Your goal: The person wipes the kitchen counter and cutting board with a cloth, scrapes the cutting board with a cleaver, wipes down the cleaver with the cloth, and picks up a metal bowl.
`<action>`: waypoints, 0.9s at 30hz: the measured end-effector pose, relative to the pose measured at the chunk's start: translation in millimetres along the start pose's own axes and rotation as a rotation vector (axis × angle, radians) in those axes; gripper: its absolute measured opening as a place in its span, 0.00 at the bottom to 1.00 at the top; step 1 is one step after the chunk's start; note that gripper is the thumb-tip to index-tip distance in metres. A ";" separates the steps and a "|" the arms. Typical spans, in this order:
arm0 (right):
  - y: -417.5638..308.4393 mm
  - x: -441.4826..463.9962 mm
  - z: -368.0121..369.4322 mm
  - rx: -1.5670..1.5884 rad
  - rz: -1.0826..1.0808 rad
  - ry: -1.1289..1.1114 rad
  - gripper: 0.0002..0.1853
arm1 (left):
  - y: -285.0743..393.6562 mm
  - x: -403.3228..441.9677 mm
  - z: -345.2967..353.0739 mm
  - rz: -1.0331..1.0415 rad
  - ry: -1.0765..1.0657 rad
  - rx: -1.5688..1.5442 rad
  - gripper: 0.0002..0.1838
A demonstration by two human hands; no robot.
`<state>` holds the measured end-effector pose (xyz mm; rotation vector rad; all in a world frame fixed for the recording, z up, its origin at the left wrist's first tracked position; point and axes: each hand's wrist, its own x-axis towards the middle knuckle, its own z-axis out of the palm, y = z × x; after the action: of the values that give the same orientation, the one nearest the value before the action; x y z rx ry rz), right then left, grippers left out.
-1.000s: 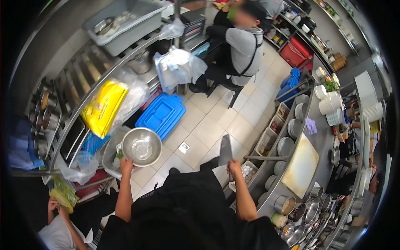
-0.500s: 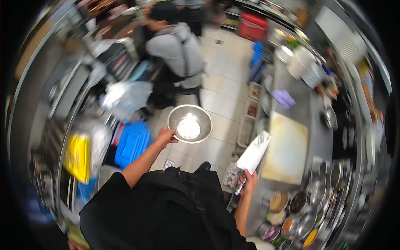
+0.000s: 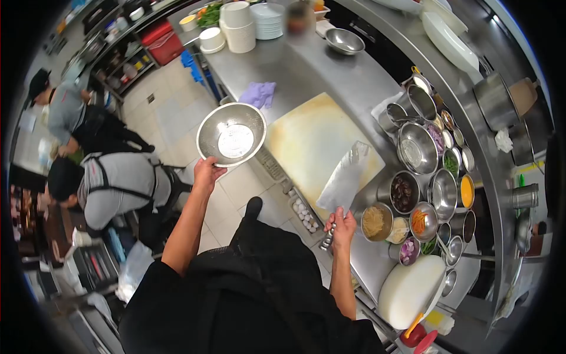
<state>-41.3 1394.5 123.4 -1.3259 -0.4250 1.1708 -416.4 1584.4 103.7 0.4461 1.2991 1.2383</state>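
My left hand (image 3: 208,175) grips the near rim of a steel mixing bowl (image 3: 210,139) held out over the floor beside the counter. The bowl looks wet inside and holds no food that I can see. In my right hand (image 3: 341,229) is the handle of a cleaver (image 3: 345,178), its broad blade pointing away from me over the near right part of a stained cutting board (image 3: 306,127). I cannot tell whether the blade touches the board. Just beyond the bowl, a purple cloth or glove (image 3: 257,94) lies on the steel counter (image 3: 295,65).
Metal containers of noodles (image 3: 372,222), dark pieces (image 3: 405,192) and carrot strips (image 3: 419,222) crowd the right. A large white container (image 3: 410,289) stands near me. Stacked bowls (image 3: 239,29) are at the far end. Two people in grey shirts (image 3: 121,186) work at left.
My view has turned right toward the counter. The bowl has come near the counter's edge, and the cleaver now extends over the cutting board. Both hands keep their grip.
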 end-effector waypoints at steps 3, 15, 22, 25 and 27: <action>-0.2 31.8 15.5 -0.044 0.006 0.080 0.12 | 31.9 64.8 25.1 0.001 -0.050 0.023 0.11; 53.6 77.7 82.1 0.055 0.038 0.442 0.13 | 49.9 298.8 120.7 0.146 -0.077 0.137 0.21; 56.8 80.6 92.9 0.015 0.027 0.535 0.14 | -21.2 242.8 208.3 0.890 -0.111 1.470 0.37; 60.7 84.2 88.7 0.021 -0.001 0.513 0.15 | -38.3 261.5 232.5 1.022 -0.080 1.542 0.25; 61.3 86.0 84.7 0.023 -0.011 0.503 0.15 | -32.4 276.0 246.9 0.928 -0.270 1.484 0.22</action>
<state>-99.5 1499.5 60.7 -1.5343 -0.0523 0.7901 -240.3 1901.1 20.4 2.3670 1.6280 0.5775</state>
